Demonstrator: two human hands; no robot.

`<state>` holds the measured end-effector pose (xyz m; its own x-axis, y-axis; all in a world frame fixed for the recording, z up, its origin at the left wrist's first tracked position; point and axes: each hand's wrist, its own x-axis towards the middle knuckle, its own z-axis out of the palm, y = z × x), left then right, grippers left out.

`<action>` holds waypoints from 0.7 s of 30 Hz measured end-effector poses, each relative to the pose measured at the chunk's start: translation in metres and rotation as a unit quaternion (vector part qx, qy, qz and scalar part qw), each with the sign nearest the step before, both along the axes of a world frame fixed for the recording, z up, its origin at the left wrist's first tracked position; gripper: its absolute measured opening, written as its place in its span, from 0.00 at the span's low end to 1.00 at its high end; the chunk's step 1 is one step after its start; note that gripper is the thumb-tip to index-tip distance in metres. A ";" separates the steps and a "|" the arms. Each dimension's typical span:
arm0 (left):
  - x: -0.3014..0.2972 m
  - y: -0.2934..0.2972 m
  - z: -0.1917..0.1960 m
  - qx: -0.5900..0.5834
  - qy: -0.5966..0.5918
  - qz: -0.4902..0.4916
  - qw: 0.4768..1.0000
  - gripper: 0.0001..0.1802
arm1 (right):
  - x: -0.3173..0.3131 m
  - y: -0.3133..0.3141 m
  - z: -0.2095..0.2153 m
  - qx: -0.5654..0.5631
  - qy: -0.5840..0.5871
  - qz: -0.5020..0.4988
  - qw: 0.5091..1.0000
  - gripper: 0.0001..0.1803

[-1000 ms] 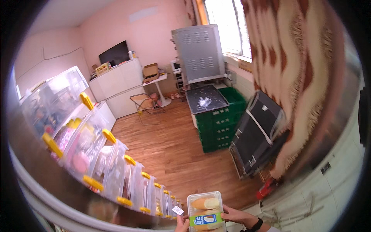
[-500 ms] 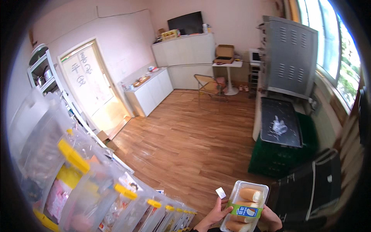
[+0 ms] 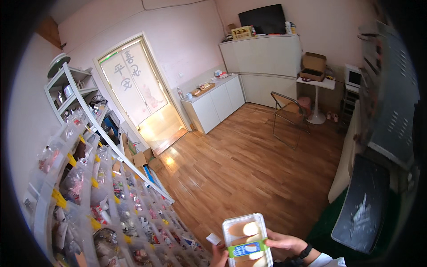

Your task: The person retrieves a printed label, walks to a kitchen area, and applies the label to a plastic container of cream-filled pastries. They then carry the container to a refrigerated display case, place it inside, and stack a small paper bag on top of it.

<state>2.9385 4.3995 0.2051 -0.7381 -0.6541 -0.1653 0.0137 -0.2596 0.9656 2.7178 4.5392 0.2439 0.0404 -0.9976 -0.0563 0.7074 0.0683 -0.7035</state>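
Two hands, the left hand (image 3: 219, 255) and the right hand (image 3: 287, 242), are closing partway around opposite sides of a clear box (image 3: 227, 231) of pale-ended rolls (image 3: 251, 229) at the bottom centre of the frame. A small white card (image 3: 213, 239) is jutting up beside the left fingertips. Clear bins (image 3: 103, 194) are filling the lower left; a folding chair (image 3: 290, 106) is standing right of centre; a black screen (image 3: 262, 20) is resting atop white cabinets (image 3: 262, 54), upper right.

the brown wood-plank floor (image 3: 235, 169) leaves me open room straight ahead, up to a brown metal-framed folding chair (image 3: 291, 106). translucent yellow-clipped plastic bins (image 3: 104, 194) block the side by my left hand (image 3: 219, 256); a black rectangular tray (image 3: 369, 182) bounds the way beyond my right hand (image 3: 284, 242).
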 end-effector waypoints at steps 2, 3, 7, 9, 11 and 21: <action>-0.014 -0.024 0.000 -0.033 -0.030 0.024 0.999 0.23 | -0.028 -0.039 -0.008 -0.012 0.038 0.036 0.999 0.60; -0.031 -0.045 -0.007 -0.014 -0.047 0.052 0.997 0.23 | -0.045 -0.061 -0.012 -0.012 0.100 0.047 0.994 0.59; -0.081 -0.139 -0.042 -0.157 -0.086 0.037 0.983 0.21 | -0.095 -0.136 -0.027 0.119 -0.028 0.104 0.987 0.56; -0.119 -0.184 -0.040 -0.063 -0.079 0.045 0.994 0.21 | -0.134 -0.175 -0.023 0.113 0.014 0.082 0.990 0.55; -0.163 -0.239 -0.037 -0.031 -0.062 0.020 0.997 0.22 | -0.169 -0.224 -0.027 0.079 0.007 0.064 0.995 0.55; -0.327 -0.477 -0.014 -0.015 -0.055 -0.011 0.998 0.26 | -0.315 -0.440 -0.038 0.059 0.080 -0.010 0.995 0.60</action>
<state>2.6116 3.9223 0.1907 -0.7312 -0.6433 -0.2271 -0.0993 -0.2289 0.9684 2.4029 4.0994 0.2064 0.0014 -0.9842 -0.1772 0.5884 0.1441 -0.7956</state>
